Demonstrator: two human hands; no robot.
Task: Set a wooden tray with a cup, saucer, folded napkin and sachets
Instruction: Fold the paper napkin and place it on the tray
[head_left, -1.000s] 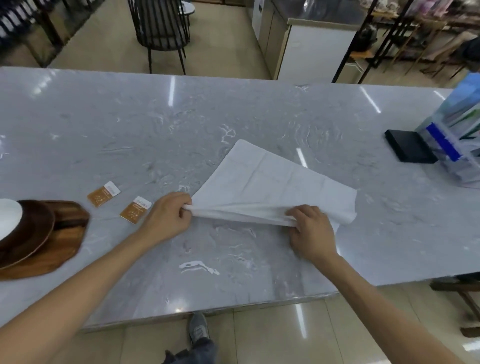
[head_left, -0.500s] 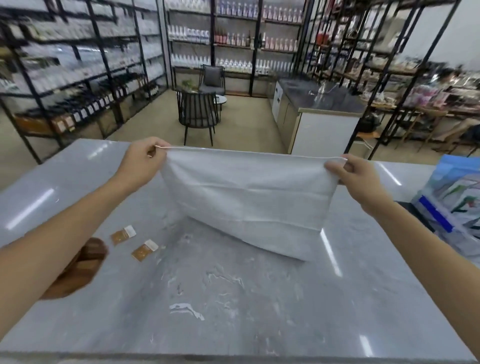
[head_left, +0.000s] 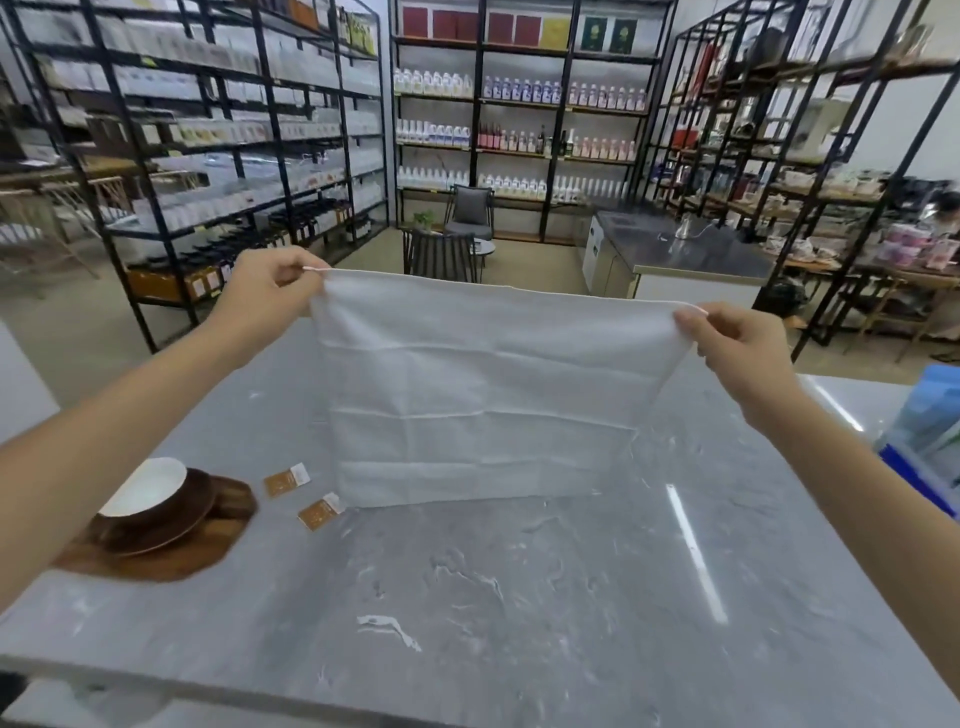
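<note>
A white cloth napkin (head_left: 478, 405) hangs unfolded in the air above the grey marble table (head_left: 519, 597). My left hand (head_left: 265, 296) pinches its top left corner and my right hand (head_left: 737, 348) pinches its top right corner. The napkin's lower edge is near the table surface. At the left, a wooden tray (head_left: 208, 545) carries a dark wooden saucer (head_left: 171, 525) and a white cup (head_left: 145, 486), partly hidden by my left forearm. Two brown sachets (head_left: 285, 480) (head_left: 321, 512) lie on the table beside the tray.
A blue and white package (head_left: 930, 431) stands at the table's right edge. Beyond the table are a dark chair (head_left: 441, 254), a counter (head_left: 675, 260) and tall black shelving with bottles.
Both hands lifted the napkin off the table and raised it higher, spreading it open by its top corners. The camera view tilted up toward the room.
</note>
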